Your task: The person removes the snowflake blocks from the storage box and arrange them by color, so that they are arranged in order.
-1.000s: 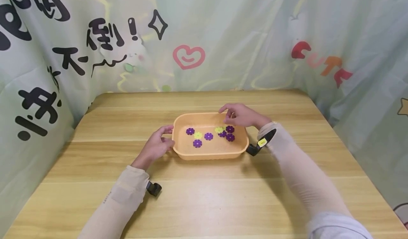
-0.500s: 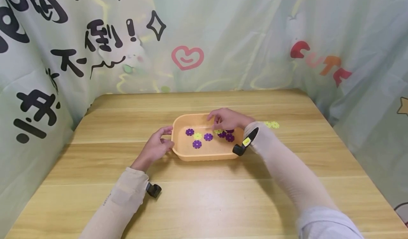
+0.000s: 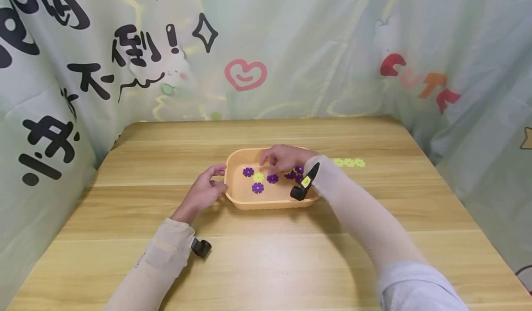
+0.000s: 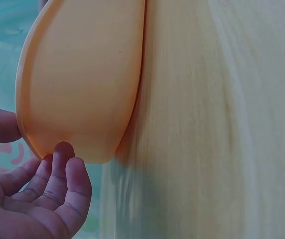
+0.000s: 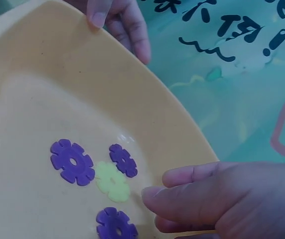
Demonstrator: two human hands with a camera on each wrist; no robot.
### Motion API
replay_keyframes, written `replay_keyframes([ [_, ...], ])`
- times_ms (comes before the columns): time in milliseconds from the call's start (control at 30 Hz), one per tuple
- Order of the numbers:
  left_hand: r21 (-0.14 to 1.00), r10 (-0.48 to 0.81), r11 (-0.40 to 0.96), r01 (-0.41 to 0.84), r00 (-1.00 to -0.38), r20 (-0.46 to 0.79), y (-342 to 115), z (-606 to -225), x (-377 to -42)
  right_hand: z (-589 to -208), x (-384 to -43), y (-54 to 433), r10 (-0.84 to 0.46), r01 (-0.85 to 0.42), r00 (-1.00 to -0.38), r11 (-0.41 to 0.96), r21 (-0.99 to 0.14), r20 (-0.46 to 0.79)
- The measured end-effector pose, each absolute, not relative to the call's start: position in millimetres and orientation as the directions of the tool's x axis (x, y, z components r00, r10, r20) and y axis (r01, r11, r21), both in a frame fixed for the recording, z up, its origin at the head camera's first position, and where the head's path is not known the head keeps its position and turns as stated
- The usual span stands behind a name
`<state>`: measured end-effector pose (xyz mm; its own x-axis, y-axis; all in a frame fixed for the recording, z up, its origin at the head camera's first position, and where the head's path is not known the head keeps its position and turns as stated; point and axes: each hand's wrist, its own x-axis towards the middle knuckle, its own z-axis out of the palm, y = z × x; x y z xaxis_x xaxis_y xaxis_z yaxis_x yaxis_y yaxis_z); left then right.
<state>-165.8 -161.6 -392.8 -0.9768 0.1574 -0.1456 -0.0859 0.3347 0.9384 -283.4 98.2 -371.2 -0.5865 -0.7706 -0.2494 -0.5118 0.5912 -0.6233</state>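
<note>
An orange plastic basin [image 3: 274, 205] stands on the table, holding several flower-shaped snowflake discs. A yellow snowflake disc [image 5: 112, 181] lies on the basin floor, with purple snowflake discs [image 5: 72, 162] around it. My left hand [image 3: 202, 191] holds the basin's left end, its thumb at the rim and its fingers against the outer wall. Inside the basin, my right hand [image 3: 284, 158] hovers over the floor close to the yellow disc, thumb and forefinger slightly apart. Nothing shows between those fingers. More purple discs [image 3: 299, 169] lie partly hidden beneath my right hand and wrist.
A row of yellow snowflake discs [image 3: 349, 162] lies on the wooden table [image 3: 266, 255] right of the basin, partly behind my right sleeve. A printed curtain [image 3: 307, 48] hangs behind the table and along its sides.
My right hand has moved left from the basin's right end toward its middle. The yellow row on the table has come into sight behind the sleeve. My left hand stays at the basin's left end.
</note>
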Motion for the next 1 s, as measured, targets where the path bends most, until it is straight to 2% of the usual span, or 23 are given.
replay_keyframes([
  [333, 0.938, 0.153, 0.334, -0.094, -0.977, -0.152, -162, -391, -166, -378, -288, 83, -0.780, -0.431, -0.531, 0.585, -0.687, -0.331],
  [567, 0.936, 0.155, 0.340, -0.090, -0.977, -0.150, -161, -392, -165, -381, -289, 76, -0.768, -0.428, -0.505, 0.619, -0.659, -0.394],
  [733, 0.938, 0.156, 0.334, -0.089, -0.977, -0.148, -161, -392, -165, -381, -289, 74, -0.772, -0.457, -0.493, 0.622, -0.636, -0.401],
  [1000, 0.939, 0.154, 0.332, -0.091, -0.977, -0.149, -161, -392, -165, -383, -288, 74, -0.769, -0.419, -0.497, 0.619, -0.664, -0.403],
])
